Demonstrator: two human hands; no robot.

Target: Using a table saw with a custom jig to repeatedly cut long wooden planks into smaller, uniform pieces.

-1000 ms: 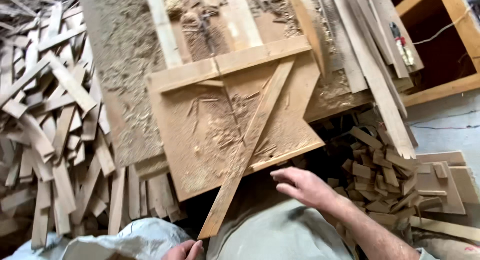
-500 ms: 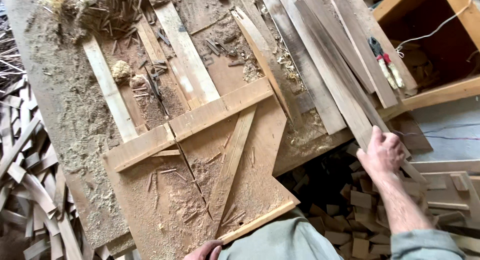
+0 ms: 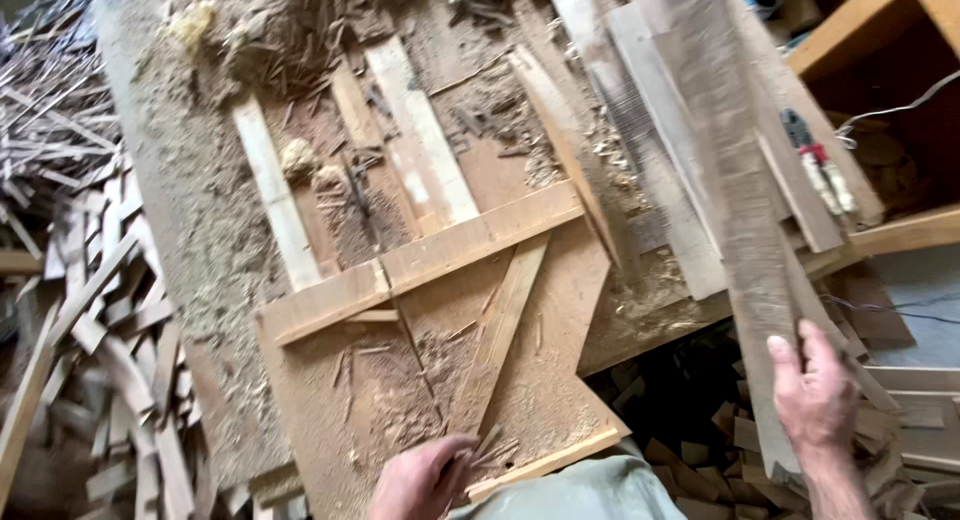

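While right hand (image 3: 815, 400) grips a long plank (image 3: 735, 210) — lifted off the desk (image 3: 180, 210) | left hand (image 3: 425, 477) pinches splinters (image 3: 490, 445) — near edge

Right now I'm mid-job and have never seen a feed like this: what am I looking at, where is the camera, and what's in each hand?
There is no machine here, only a person's two bare hands. The single view comes from a camera worn on the person's head, looking down at a sawdust-covered wooden workbench.

The right hand grips the near end of a long grey plank, blurred in the picture, which runs away from the person over the bench's right side. The left hand, at the bottom edge, rests at the near end of a thin diagonal wooden slat lying on a flat board; whether it grips the slat I cannot tell.

A crosswise batten and several loose strips lie on the bench, with pliers on the right. Heaps of wood offcuts lie beside the bench on the left.
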